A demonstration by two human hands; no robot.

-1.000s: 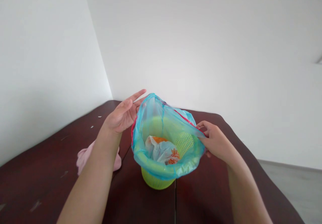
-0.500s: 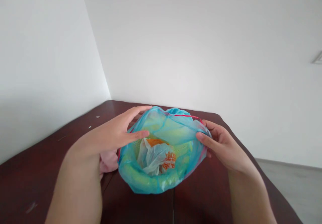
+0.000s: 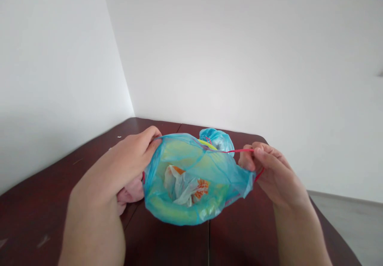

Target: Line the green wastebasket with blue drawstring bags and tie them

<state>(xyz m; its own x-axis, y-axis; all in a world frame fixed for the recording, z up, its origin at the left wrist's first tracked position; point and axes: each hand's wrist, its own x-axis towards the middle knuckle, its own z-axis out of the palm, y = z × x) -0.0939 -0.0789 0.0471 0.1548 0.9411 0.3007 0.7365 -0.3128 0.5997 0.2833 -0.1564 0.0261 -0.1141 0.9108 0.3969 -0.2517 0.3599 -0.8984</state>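
Observation:
A translucent blue drawstring trash bag (image 3: pixel 191 146) covers a yellow-green mesh basket (image 3: pixel 170 210). Through the film shows a crumpled white plastic bag (image 3: pixel 182 190) with orange print, lying inside. My left hand (image 3: pixel 143 150) is closed on the bag's upper left edge; some fingertips are hidden behind the film. On the other side, my right hand (image 3: pixel 269 166) pinches the red drawstring (image 3: pixel 237 150), which runs taut from the bag's rim. The bag's right corner is drawn out toward that hand.
Behind the basket sits another blue bag (image 3: pixel 220 140), bunched up, with a pink-red string. Pink cloth (image 3: pixel 131 192) lies under my left wrist. The dark red table (image 3: pixel 167 246) meets white walls at the back and left; small white scraps lie on its left part.
My right hand has let go of the bag's rim and pulled the red drawstring out to the right. The opening has narrowed. My left hand has moved left and closed on the edge.

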